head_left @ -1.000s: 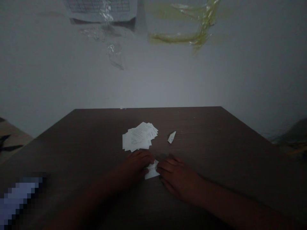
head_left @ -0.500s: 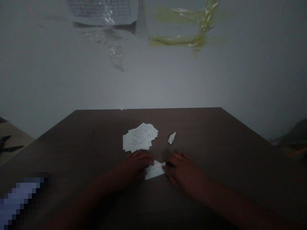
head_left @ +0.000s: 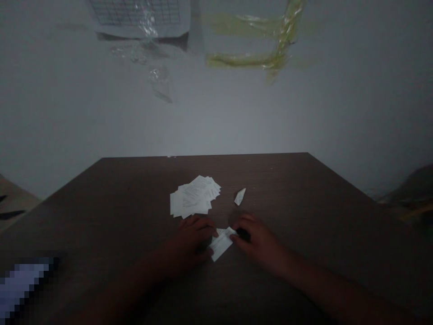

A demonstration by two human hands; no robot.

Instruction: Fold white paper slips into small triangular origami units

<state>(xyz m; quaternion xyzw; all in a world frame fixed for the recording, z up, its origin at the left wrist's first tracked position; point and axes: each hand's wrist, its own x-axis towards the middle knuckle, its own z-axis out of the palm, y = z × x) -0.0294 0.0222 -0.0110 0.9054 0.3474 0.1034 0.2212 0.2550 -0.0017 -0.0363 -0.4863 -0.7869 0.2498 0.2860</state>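
Between my hands, on the dark wooden table, lies a small piece of white paper (head_left: 222,245) with faint print and a folded look. My left hand (head_left: 194,237) holds its left side, with the fingertips on the paper's upper edge and the thumb near its lower corner. My right hand (head_left: 255,239) pinches the upper right corner between thumb and fingers. Just beyond my left hand is a loose pile of printed white paper pieces (head_left: 194,196). A small folded paper (head_left: 240,197), narrow and pointed, rests beyond my right hand.
The table (head_left: 135,180) meets a pale wall (head_left: 219,117) at its far edge. A gridded sheet (head_left: 138,16) and yellowish tape (head_left: 243,60) are stuck on the wall. At the lower left lies a pixelated, screen-like object (head_left: 20,289). The room is dim.
The paper between my hands has turned, its right end now pointing further up and away. My right hand has shifted slightly right with its corner. The whole view has moved a little.
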